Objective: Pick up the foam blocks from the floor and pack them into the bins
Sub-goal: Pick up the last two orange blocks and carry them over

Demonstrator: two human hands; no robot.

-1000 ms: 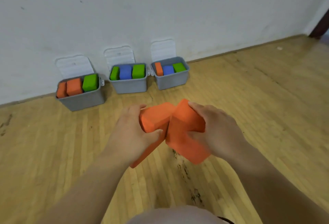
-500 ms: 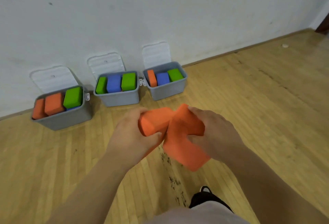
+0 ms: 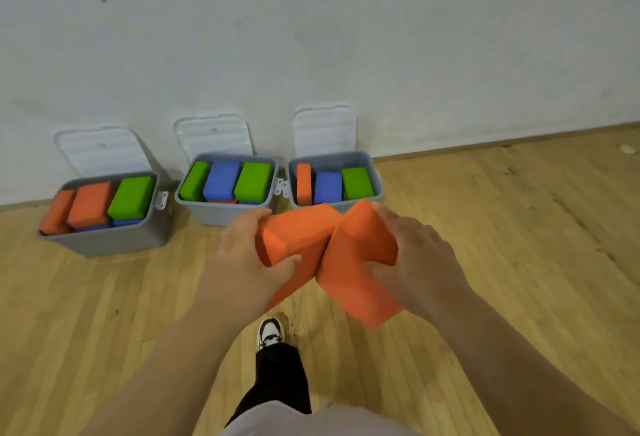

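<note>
3 bins (image 3: pixel 221 216) on wood floor (image 3: pixel 519 262)

One wide-angle camera rides on the person's head, facing forward and down. Closest beneath it, at mid-frame, the left hand (image 3: pixel 239 266) grips the left block (image 3: pixel 294 238) and the right hand (image 3: pixel 420 262) grips the right block (image 3: pixel 360 283). Farther off the floor (image 3: pixel 519 245) runs to three grey bins (image 3: pixel 221 216) along the wall (image 3: pixel 346 37), which fills the upper frame.

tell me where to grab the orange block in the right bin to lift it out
From straight above, pinching its top edge across the thin width. The orange block stands on edge against the left wall of the right bin, narrow face up, with a blue block close beside it, so only the top looks reachable.
</note>
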